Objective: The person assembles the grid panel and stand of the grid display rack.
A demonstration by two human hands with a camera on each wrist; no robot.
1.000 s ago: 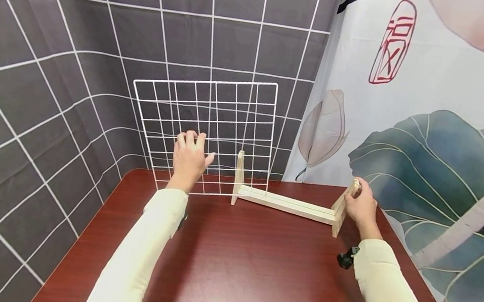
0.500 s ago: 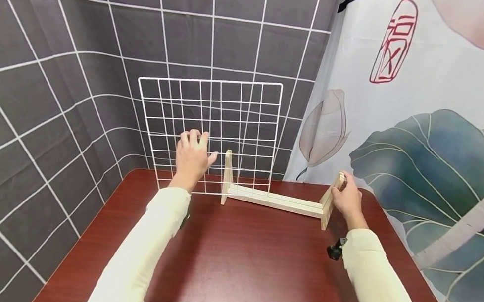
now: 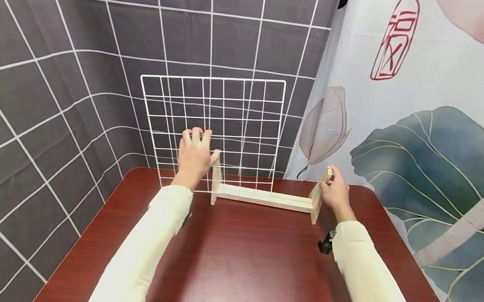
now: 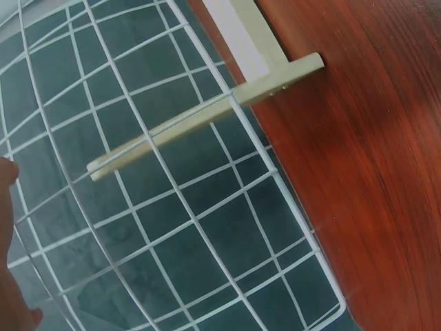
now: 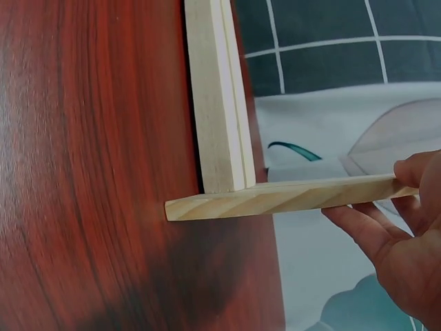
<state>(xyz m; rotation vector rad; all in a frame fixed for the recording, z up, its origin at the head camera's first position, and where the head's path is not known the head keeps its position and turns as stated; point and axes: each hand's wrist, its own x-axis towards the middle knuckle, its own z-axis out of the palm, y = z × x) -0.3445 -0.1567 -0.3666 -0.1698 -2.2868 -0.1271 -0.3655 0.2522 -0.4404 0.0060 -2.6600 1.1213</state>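
My left hand (image 3: 193, 158) grips a white wire grid panel (image 3: 214, 78) near its lower left, holding it upright. A pale wooden stand (image 3: 265, 199) sits behind the lower part of the panel's right half: two slanted end pieces joined by a grooved crossbar. My right hand (image 3: 337, 194) pinches the top of its right end piece (image 5: 275, 198) between thumb and fingers. In the left wrist view, wires cross in front of the left end piece (image 4: 186, 123). The panel's lower right corner overlaps the crossbar in the head view.
The stand is near the back edge of a red-brown wooden table (image 3: 237, 270). Just behind hangs a grey curtain (image 3: 183, 34) with white grid lines. A white curtain (image 3: 447, 84) with leaf and flower prints hangs at the right.
My right hand has slid the wooden stand left, so more of it overlaps the grid panel. The left hand and panel have shifted slightly right.
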